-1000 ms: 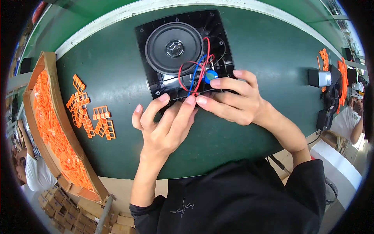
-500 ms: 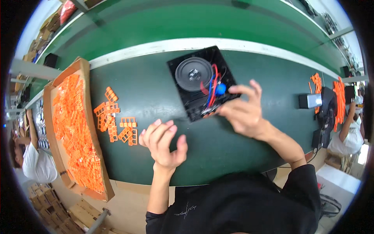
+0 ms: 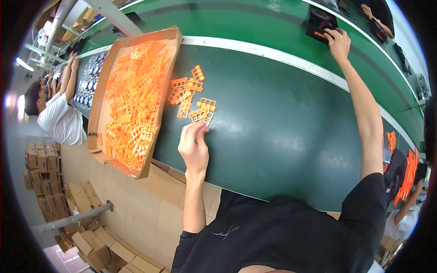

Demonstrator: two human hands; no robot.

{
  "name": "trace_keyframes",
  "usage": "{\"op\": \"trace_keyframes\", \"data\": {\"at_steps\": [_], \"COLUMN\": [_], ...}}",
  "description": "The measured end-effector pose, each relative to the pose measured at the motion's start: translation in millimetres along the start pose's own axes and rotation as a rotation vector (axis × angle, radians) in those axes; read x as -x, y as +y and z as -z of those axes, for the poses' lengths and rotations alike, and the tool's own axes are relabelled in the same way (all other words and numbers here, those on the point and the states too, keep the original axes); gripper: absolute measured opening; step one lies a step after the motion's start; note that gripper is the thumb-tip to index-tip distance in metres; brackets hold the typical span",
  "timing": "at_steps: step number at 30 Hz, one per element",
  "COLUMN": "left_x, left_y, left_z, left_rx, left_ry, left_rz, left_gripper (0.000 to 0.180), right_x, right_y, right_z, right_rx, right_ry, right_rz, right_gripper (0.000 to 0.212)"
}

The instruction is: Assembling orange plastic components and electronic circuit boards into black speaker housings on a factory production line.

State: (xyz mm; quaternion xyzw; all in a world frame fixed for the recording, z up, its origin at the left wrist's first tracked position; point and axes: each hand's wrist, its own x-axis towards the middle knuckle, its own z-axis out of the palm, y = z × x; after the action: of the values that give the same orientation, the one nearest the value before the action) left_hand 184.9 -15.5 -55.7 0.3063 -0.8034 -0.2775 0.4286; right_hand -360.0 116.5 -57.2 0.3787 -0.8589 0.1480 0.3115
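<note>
My right hand [image 3: 337, 43] reaches far forward and grips the near edge of a black speaker box [image 3: 320, 20] on the green belt. A bit of orange shows along that edge, next to my fingers. The inside of the box is too dark to make out. My left hand [image 3: 195, 148] is closed in a pinch at the near end of a loose group of orange plastic frames [image 3: 184, 94]. Its fingertips meet one orange plastic frame [image 3: 209, 119] of the group.
A shallow cardboard tray [image 3: 169, 68] full of orange frames stands left of the loose ones on the dark green table [image 3: 282, 132]. A white rail [image 3: 255, 51] divides table from belt. Orange strips [image 3: 406, 175] lie at right. Other people work at both sides and across the belt.
My right hand has carried the speaker box from the table forward and right onto the belt. My left hand has moved to the orange frames and closed. The view has swung left.
</note>
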Motion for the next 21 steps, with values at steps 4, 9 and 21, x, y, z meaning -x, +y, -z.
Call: {"op": "trace_keyframes", "data": {"at_steps": [4, 9, 21], "left_x": [-24.0, -41.0, -24.8], "left_y": [-16.6, -24.8, 53.3], "left_z": [-1.0, -7.5, -70.4], "left_rx": [-0.14, -0.602, 0.543], "left_ry": [-0.075, -0.225, -0.264], "left_rz": [0.012, -0.043, 0.287], "left_gripper": [0.023, 0.049, 0.02], "right_x": [10.8, 109.4, 170.6], "right_y": [-50.2, -187.4, -222.2], "right_z": [6.8, 84.9, 135.7], "right_rx": [-0.17, -0.698, -1.566], "right_ry": [0.159, 0.068, -0.401], "right_rz": [0.107, 0.522, -0.213], "right_gripper": [0.042, 0.015, 0.01]}}
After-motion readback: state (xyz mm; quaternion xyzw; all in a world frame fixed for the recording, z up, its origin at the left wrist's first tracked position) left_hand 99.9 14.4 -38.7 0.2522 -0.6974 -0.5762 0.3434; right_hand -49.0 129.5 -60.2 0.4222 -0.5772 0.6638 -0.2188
